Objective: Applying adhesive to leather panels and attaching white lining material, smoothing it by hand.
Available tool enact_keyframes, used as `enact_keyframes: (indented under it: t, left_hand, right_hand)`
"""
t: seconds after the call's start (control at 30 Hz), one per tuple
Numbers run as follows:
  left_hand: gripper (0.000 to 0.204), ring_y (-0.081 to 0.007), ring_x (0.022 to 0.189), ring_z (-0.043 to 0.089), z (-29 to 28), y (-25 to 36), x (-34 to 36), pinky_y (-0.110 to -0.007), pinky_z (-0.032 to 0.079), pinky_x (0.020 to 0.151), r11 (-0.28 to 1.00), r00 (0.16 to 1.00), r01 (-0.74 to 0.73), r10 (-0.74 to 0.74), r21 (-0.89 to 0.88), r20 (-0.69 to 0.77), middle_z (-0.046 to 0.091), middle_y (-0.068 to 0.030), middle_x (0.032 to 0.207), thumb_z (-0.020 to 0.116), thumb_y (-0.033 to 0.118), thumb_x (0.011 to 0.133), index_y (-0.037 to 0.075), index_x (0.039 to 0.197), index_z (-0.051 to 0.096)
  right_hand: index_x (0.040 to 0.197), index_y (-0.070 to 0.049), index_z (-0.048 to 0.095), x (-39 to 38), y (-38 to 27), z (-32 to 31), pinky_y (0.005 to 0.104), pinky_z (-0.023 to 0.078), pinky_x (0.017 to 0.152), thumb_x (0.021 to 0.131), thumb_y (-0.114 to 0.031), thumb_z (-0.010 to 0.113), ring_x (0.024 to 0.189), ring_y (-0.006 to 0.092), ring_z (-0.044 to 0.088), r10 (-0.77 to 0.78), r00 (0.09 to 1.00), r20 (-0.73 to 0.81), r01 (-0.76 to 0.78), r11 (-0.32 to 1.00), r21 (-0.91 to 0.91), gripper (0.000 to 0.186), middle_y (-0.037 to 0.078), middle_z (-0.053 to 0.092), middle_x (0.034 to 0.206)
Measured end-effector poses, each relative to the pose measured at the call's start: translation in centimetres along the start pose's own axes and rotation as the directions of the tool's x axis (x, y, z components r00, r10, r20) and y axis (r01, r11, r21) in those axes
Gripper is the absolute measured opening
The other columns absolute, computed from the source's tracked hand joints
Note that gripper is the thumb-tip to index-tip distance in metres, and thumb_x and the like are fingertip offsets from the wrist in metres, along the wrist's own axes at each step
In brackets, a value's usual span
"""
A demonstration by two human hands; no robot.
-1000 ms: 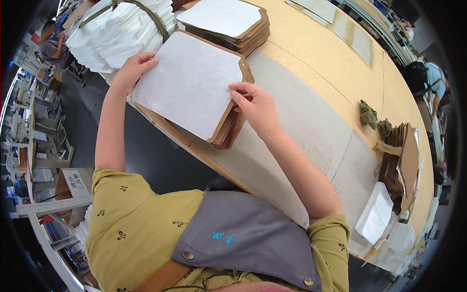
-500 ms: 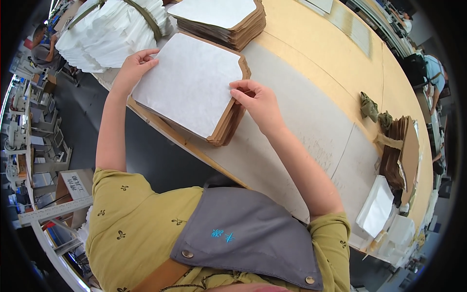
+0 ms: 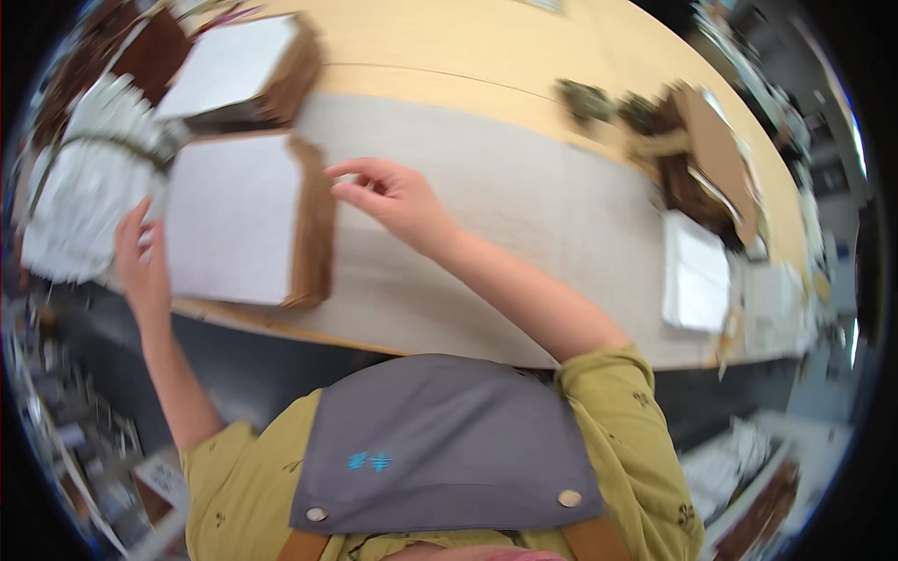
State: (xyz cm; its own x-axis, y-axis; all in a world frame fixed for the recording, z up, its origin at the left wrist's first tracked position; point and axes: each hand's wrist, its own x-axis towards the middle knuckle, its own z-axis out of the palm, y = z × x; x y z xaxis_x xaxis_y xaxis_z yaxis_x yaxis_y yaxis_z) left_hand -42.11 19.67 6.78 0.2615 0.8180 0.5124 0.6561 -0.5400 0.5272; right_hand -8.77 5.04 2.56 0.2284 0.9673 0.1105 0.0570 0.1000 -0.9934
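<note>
Left hand [image 3: 142,260] pointed far, fingers spread, at my paper stack's [image 3: 232,220] left edge; right hand [image 3: 398,201] pointed left, half-curled, thumb and forefinger parted, near its right edge.

The tabletop [image 3: 449,42] is brightly lit; its front edge is bowed by distortion. The left hand [image 3: 142,266] and olive cloth [image 3: 587,103] are blurred; the corners are blackened.

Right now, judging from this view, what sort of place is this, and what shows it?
Probably a workshop handling cut sheet material: a large worktable carries a white-topped stack of brown sheets and a strap-tied white bundle.
</note>
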Motion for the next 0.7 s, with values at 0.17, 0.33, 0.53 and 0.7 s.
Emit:
enact_keyframes:
  t: [0.17, 0.33, 0.53, 0.7]
  left_hand:
    - [0.032, -0.0223, 0.108, 0.062, 1.9, 5.9, -3.1, -0.034, 0.049, 0.092, 0.949, 0.949, -0.314, 0.314, 0.017, 0.003, 0.063, -0.0110, 0.124, 0.061, -0.002, 0.096, 0.002, 0.128, 0.066]
    - [0.031, -0.0271, 0.112, 0.062, 4.9, 11.5, -7.6, -0.036, 0.049, 0.097, 0.884, 0.882, -0.459, 0.465, -0.089, 0.071, 0.064, -0.0145, 0.122, 0.062, -0.008, 0.093, -0.001, 0.123, 0.067]
    - [0.029, -0.0264, 0.110, 0.064, 9.2, 16.6, -11.5, -0.035, 0.052, 0.094, 0.878, 0.872, -0.239, 0.382, -0.414, 0.307, 0.063, -0.0142, 0.122, 0.065, -0.007, 0.091, 0.000, 0.118, 0.070]
    - [0.028, -0.0257, 0.108, 0.065, 12.5, 17.9, -13.0, -0.034, 0.053, 0.093, 0.859, 0.800, -0.181, 0.412, -0.478, 0.437, 0.062, -0.0133, 0.128, 0.066, -0.005, 0.090, 0.004, 0.115, 0.071]
  right_hand:
    - [0.099, -0.002, 0.077, -3.4, 0.5, -7.7, 0.0235, 0.049, 0.060, 0.093, -0.022, 0.075, 0.064, 0.0064, 0.056, 0.052, 0.984, -0.173, -0.052, 0.999, 0.006, 0.021, 0.003, 0.069, 0.083]
    - [0.087, -0.002, 0.073, -8.4, -2.3, -19.6, 0.0251, 0.047, 0.056, 0.096, -0.026, 0.072, 0.061, 0.0066, 0.056, 0.157, 0.744, -0.649, -0.259, 0.964, -0.065, 0.025, 0.002, 0.067, 0.073]
    - [0.103, -0.009, 0.075, -14.0, -4.1, -36.5, 0.0334, 0.052, 0.074, 0.096, -0.022, 0.068, 0.081, 0.0209, 0.066, -0.748, 0.457, -0.480, -0.335, 0.356, -0.873, 0.017, 0.006, 0.071, 0.091]
    - [0.107, -0.009, 0.074, -16.9, -5.6, -44.9, 0.0399, 0.054, 0.085, 0.092, -0.016, 0.068, 0.096, 0.0280, 0.069, -0.769, 0.547, -0.330, -0.434, 0.077, -0.898, 0.018, 0.008, 0.073, 0.102]
